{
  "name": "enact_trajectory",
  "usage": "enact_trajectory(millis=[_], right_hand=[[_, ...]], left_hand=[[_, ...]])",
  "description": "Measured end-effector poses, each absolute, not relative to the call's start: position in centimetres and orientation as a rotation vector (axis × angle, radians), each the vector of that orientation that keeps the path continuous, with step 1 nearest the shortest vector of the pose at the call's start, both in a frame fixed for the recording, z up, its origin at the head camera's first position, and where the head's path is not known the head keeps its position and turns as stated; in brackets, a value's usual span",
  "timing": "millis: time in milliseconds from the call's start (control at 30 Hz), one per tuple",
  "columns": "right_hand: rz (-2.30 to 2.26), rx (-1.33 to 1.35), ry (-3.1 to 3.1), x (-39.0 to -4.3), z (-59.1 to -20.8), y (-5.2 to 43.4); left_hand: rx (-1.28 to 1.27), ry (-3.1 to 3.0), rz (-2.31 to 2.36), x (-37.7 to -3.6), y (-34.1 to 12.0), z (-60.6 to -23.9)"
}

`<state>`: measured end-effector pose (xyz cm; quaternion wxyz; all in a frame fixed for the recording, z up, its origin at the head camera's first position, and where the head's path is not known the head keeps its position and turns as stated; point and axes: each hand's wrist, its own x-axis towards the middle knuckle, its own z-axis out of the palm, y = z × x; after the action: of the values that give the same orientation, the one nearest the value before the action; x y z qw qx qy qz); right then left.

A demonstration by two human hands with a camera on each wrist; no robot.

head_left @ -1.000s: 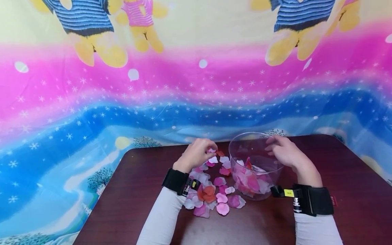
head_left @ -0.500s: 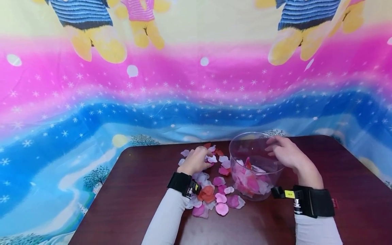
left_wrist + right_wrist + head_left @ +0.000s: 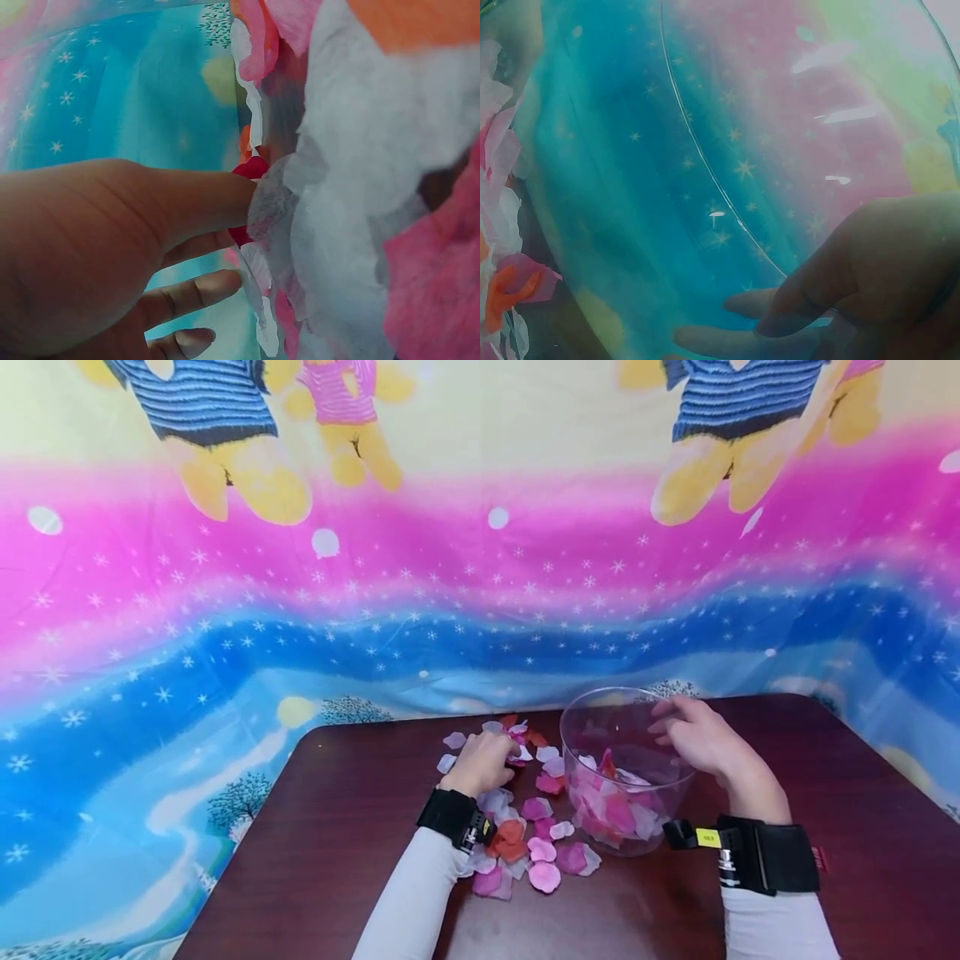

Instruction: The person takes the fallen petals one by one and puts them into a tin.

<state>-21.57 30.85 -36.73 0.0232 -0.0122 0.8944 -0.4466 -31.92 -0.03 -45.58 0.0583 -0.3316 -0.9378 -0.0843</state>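
A: Where is the left hand point(image 3: 483, 762)?

B: It is resting low among the loose petals point(image 3: 537, 808), near the far end of their scatter. In the left wrist view the outer fingers are bending loosely and holding nothing.

A: Are the thumb and forefinger grasping a petal?

B: I cannot tell (pale and dark pink petals are hiding their tips).

A: And the right hand point(image 3: 701, 739)?

B: That one is gripping the clear bowl point(image 3: 570, 747) at the right side of its rim, thumb and fingers bending across the edge. Which of them are lying inside the wall, I cannot say.

A: Where is the bowl standing?

B: Upright on the dark red-brown table point(image 3: 315, 843), just to the right of the loose petals. A heap of pink, white and orange-red petals point(image 3: 615, 810) is filling its lower part.

A: What colours are lying outside it?

B: Pink, white and lilac, with an orange-red cluster point(image 3: 508, 841) sitting near the left wrist strap point(image 3: 446, 817). Behind the table a printed backdrop point(image 3: 465, 635) is hanging, showing snowflakes and bears in striped tops.
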Motion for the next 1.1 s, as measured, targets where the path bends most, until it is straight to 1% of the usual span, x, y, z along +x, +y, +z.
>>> enact_trajectory(millis=[267, 467, 833, 1100], right_hand=[[-1.393, -0.041, 2.76, -21.7, -36.6, 30.8], [-1.389, -0.04, 2.76, -21.7, -36.6, 30.8], [-1.371, -0.048, 2.767, -21.5, -36.6, 30.8], [-1.377, -0.057, 2.767, -21.6, -36.7, 30.8]], left_hand=[[-0.994, -2.858, -0.257, -31.9, 0.0, -45.5], [-1.031, -2.887, -0.261, -31.6, -0.2, -45.0], [-1.06, -3.022, -0.492, -31.2, -1.3, -42.8], [-1.193, -2.974, -0.624, -30.8, -1.9, -41.3]])
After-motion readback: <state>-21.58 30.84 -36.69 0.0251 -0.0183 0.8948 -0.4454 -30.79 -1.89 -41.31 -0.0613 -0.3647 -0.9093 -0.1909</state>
